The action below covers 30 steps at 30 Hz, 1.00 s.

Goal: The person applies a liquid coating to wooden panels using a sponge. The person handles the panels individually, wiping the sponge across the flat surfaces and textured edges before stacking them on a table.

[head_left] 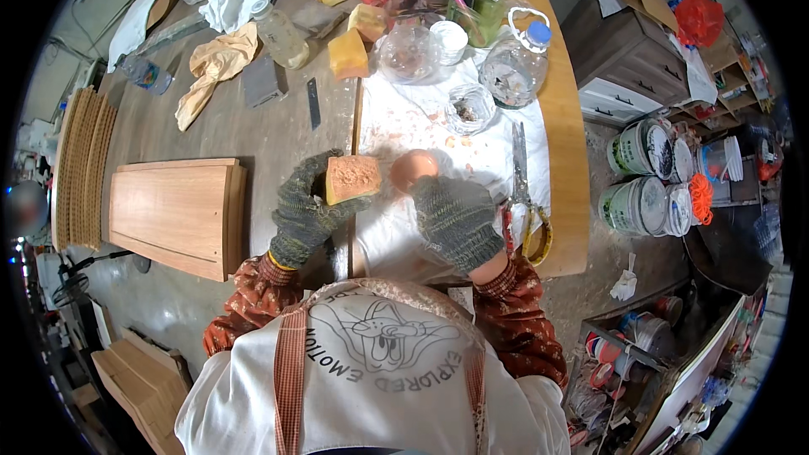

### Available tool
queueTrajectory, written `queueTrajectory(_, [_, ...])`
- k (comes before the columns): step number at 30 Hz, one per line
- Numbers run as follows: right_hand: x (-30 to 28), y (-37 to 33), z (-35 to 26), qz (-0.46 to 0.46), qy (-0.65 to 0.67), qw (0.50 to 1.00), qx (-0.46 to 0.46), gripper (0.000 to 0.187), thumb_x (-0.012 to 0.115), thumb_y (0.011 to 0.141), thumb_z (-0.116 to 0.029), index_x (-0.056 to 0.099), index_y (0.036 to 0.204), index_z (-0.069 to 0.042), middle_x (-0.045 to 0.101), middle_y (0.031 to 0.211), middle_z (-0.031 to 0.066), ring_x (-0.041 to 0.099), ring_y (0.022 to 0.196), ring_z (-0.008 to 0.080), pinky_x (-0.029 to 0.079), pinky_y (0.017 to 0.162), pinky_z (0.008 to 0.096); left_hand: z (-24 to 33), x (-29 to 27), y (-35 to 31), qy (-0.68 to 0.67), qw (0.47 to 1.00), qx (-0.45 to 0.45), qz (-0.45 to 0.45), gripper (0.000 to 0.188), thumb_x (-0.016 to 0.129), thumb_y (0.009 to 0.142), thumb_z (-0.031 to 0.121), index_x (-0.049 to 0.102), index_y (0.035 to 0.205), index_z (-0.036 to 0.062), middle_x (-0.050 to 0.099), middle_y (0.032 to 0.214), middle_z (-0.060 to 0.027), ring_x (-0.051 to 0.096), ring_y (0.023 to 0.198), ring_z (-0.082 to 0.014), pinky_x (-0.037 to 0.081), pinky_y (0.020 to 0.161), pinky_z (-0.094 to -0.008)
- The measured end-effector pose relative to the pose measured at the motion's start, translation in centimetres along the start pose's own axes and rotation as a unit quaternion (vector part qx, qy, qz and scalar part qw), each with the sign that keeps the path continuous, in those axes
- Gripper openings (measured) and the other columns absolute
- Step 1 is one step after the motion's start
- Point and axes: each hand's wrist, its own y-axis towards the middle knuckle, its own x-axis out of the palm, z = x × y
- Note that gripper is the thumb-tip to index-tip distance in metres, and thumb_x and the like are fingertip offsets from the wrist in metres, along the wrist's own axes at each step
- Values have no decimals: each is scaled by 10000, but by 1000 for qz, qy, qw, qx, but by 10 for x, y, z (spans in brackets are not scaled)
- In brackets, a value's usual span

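Dark knitted gloves cover both of my hands. My left hand [305, 204] is closed around a sponge [352, 177], whose upper face is rough and pinkish orange with yellow at the lower edge. To the right of it, my right hand [458, 217] reaches over a small round cup of orange-pink paste [414, 170], fingers at its near right rim. The fingertips are partly hidden, though they appear closed on the cup. Under the cup lies a white cloth [396, 236] marked with orange-pink smears and crumbs.
Scissors with yellow handles [537, 236] lie right of my right hand. Stacked wooden panels [173, 215] sit at left. Farther back are a plastic cup with residue [470, 109], a large bottle with a blue cap [514, 67], yellow sponge blocks [348, 55] and a dark flat strip [314, 104].
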Motion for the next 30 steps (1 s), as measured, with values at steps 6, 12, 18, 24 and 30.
queueTrajectory(6, [11, -11, 29, 175, 60, 980, -70, 279, 565, 758, -121, 597, 1025, -50, 614, 823, 58, 591, 725, 183, 472, 630, 292, 3, -1, 2, 88, 996, -12, 23, 631, 836, 618, 243, 528, 1109, -7, 616, 1008, -118, 610, 899, -192, 502, 795, -325])
queueTrajectory(12, [9, -46, 23, 167, 508, 829, 164, 348, 588, 799, -45, 537, 1137, 24, 606, 1077, 118, 587, 960, 201, 483, 822, 309, 7, 11, 6, 85, 995, -42, -7, 562, 822, 640, 180, 532, 1094, 19, 635, 1005, -90, 611, 906, -148, 502, 788, -288])
queueTrajectory(18, [14, -53, 11, 153, 652, 715, 199, 391, 557, 855, -118, 462, 1205, 29, 572, 1118, 129, 563, 998, 196, 490, 855, 312, 33, 16, 14, 1, 997, -60, -50, 596, 829, 630, 206, 528, 1108, 15, 624, 1015, -100, 604, 919, -161, 493, 808, -300])
queueTrajectory(24, [-8, -28, -3, 231, 146, 959, -78, 367, 551, 856, -146, 497, 1189, -1, 582, 1006, 127, 585, 825, 202, 503, 641, 305, 29, 11, 12, -47, 996, -60, -54, 570, 802, 663, 123, 500, 1135, 20, 612, 1054, -85, 599, 935, -153, 506, 807, -285])
queueTrajectory(30, [-8, -31, -24, 209, -41, 962, -171, 304, 600, 768, -92, 573, 1037, 47, 528, 744, 77, 498, 580, 150, 394, 404, 281, 27, 8, 13, -19, 997, -67, -37, 547, 770, 692, 87, 485, 1152, 4, 603, 1065, -107, 586, 962, -155, 496, 819, -286])
